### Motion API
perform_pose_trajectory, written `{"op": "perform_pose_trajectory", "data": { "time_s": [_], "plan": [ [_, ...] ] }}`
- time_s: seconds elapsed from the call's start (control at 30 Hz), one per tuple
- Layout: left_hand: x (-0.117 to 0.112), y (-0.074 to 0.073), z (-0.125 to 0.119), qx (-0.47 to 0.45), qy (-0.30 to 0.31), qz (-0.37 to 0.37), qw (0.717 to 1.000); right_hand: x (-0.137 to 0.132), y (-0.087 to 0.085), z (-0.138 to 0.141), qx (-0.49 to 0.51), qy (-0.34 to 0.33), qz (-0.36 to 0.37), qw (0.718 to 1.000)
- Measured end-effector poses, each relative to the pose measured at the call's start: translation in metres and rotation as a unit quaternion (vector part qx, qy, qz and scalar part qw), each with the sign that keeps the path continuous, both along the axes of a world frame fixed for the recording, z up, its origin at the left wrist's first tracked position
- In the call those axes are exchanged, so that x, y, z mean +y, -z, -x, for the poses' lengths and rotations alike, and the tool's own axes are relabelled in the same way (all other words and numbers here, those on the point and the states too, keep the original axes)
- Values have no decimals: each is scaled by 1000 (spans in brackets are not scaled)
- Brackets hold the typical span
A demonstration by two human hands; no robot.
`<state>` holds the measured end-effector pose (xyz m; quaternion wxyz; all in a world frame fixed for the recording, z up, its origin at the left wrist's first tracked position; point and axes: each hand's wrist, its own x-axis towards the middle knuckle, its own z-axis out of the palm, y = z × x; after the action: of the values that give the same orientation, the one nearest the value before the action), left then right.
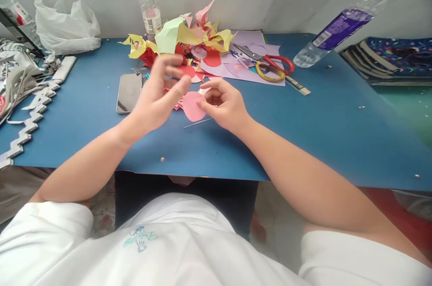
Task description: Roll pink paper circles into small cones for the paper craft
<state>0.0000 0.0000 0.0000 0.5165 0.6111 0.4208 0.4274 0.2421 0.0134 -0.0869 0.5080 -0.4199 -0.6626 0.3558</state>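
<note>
Between the thumb and fingers of my right hand [225, 103] is a round pink paper piece [193, 106], held a little above the blue table [216, 155]. My left hand [161, 90] hovers to the left of it, fingers apart and slightly blurred, with nothing visible in them. Some pink paper strips [177, 105] show partly behind the disc and my left thumb. A thin metal needle-like rod [197, 123] lies on the table just below the disc. Beyond my hands is a heap of coloured paper scraps [189, 36] in yellow, red, green and pink.
Left of my left hand lies a phone [129, 92]. Red and yellow scissors [270, 65] rest on purple paper [256, 38], beside a cutter blade [297, 85]. Bottles [148, 6] stand behind; a purple-labelled bottle [340, 29] leans right. A plastic bag [65, 22] and folded paper chain [32, 124] are left.
</note>
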Motion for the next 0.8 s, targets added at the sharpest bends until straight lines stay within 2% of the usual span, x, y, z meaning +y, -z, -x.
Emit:
{"op": "perform_pose_trajectory", "data": {
  "time_s": [0.1, 0.2, 0.33, 0.57, 0.7, 0.8],
  "plan": [
    [9, 21, -4, 48, 21, -11, 999, -7, -5, 0, 7, -7, -12, 1000],
    [9, 31, -5, 55, 69, 32, 996, -11, -6, 2, 23, -14, -22, 999],
    [10, 30, -5, 25, 62, 55, 996, -11, -5, 1, 20, -19, -27, 999],
    [15, 35, -8, -51, 38, 117, 991, -5, -8, -4, -75, -64, -91, 991],
    [19, 38, -8, -88, 25, 138, 986, -8, -5, -2, -47, -67, -78, 994],
    [22, 40, -6, -99, 44, 131, 985, -9, -2, 0, 0, -58, -53, 997]
  ]
}}
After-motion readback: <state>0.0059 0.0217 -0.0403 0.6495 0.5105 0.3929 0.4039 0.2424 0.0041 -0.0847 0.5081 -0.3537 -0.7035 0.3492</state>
